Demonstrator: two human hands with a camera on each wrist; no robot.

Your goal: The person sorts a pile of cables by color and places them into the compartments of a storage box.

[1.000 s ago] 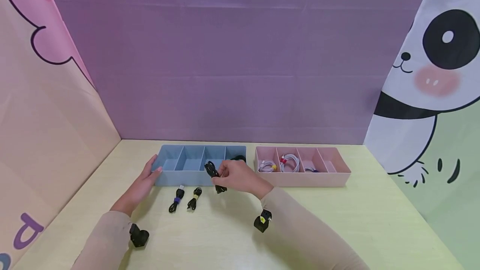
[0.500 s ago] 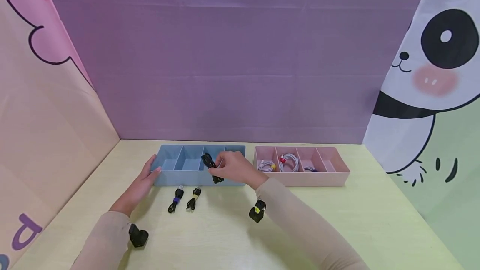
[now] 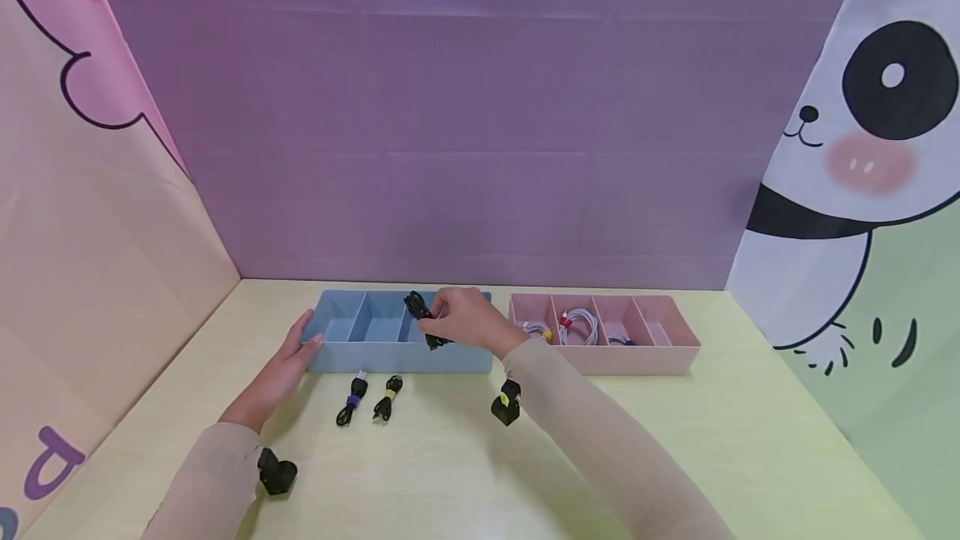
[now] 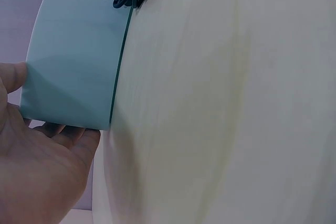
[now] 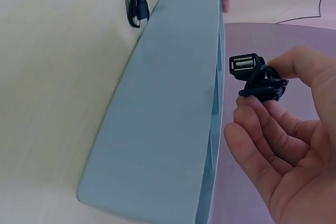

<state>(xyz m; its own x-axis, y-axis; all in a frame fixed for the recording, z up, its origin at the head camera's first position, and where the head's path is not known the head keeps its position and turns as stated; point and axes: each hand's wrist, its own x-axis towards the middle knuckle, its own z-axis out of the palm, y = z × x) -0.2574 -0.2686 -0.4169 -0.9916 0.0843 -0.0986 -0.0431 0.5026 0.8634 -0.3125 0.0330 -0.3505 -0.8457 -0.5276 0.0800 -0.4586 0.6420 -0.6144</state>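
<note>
My right hand (image 3: 470, 317) pinches a coiled black USB cable (image 3: 415, 305) over the blue compartment box (image 3: 352, 357). The cable's USB socket end (image 5: 244, 64) faces the camera in the right wrist view. My left hand (image 3: 288, 357) holds the left end of the blue box, its thumb at the upper edge and its fingers against the end wall (image 4: 65, 90). On the table before the box lie a black cable with a purple tie (image 3: 352, 400) and another with a yellow tie (image 3: 387, 398). My right hand hides the box's right compartments.
A pink compartment box (image 3: 606, 359) stands to the right of the blue one. Inside it are a white cable with a red tie (image 3: 578, 327) and other pale coiled cables. A purple backdrop (image 3: 480, 148) rises behind the table, with printed panels at both sides.
My right hand has lifted the black cable up and away from me, from before the blue box's front wall to above its compartments. The left hand stays at the box's end.
</note>
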